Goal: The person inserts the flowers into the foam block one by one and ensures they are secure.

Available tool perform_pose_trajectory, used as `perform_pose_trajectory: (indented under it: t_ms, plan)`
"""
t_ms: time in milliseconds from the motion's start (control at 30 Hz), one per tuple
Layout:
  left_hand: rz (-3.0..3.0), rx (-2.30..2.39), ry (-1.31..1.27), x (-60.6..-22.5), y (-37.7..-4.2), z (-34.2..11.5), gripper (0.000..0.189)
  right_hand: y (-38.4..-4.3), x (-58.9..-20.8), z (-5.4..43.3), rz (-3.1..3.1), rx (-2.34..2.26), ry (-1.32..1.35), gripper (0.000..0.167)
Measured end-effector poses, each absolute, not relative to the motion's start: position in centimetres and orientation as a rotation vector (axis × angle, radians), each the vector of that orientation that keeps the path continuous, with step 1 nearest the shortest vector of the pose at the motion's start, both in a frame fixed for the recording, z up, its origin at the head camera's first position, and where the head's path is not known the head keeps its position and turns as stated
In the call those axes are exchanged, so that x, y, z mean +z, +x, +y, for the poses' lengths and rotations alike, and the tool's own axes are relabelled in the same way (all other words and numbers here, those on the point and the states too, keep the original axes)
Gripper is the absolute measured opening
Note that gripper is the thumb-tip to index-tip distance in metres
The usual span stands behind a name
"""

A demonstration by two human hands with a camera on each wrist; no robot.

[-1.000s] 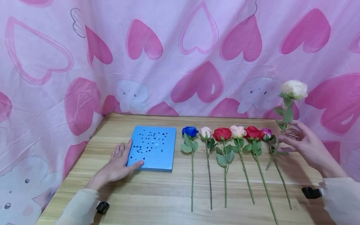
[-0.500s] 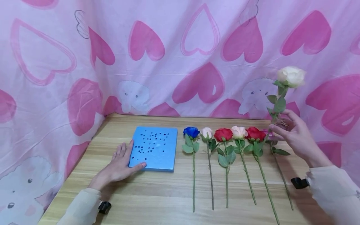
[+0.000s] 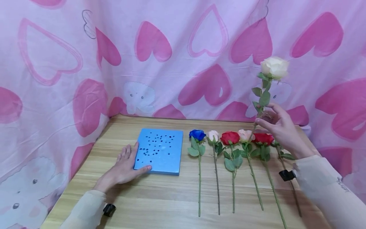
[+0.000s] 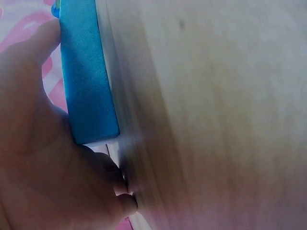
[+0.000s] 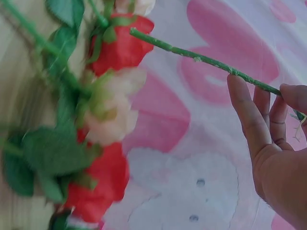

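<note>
My right hand (image 3: 281, 127) pinches the stem of a white rose (image 3: 274, 67) between thumb and fingertips, holding it upright above the table. The right wrist view shows its cut green stem (image 5: 206, 60) pointing left, past the fingers. My left hand (image 3: 124, 167) rests against the left side of a blue foam block (image 3: 164, 163) full of small holes, the thumb over its near edge. In the left wrist view, the side of the foam block (image 4: 88, 81) stands beside the spread thumb.
On the wooden table (image 3: 160, 200) lie a blue rose (image 3: 197, 135), a pale pink rose (image 3: 213, 136), a red rose (image 3: 230, 138), a pink rose (image 3: 244, 135), another red rose (image 3: 263, 138) and a stem (image 3: 294, 194) whose bloom is hidden. A pink heart-print curtain (image 3: 160, 82) hangs behind.
My right hand has lifted the white rose and carried it leftward, from beyond the row's right end to above the right-hand roses. The left hand stays at the foam block.
</note>
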State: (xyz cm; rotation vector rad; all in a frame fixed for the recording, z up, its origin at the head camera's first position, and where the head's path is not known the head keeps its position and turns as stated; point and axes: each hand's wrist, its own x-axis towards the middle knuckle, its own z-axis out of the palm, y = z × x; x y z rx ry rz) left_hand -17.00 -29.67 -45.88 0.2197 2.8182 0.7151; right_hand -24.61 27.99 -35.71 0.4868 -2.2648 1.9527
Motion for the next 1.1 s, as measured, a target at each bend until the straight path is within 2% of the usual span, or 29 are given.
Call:
perform_pose_trajectory:
  t_ms: [267,500,1100]
  plan:
    - [2.814,0.714,0.211,-45.7,-17.0,-29.5,0.128,-26.1,-35.1,24.7,-2.213,2.024,0.641,0.046]
    - [2.808,0.721,0.207,-45.7,-16.9,-29.6,0.128,-27.2,-34.6,21.9,-2.255,1.976,0.652,0.052]
    - [2.79,0.727,0.194,-45.8,-17.1,-29.7,0.129,-29.3,-34.8,17.2,-2.237,1.955,0.773,0.046]
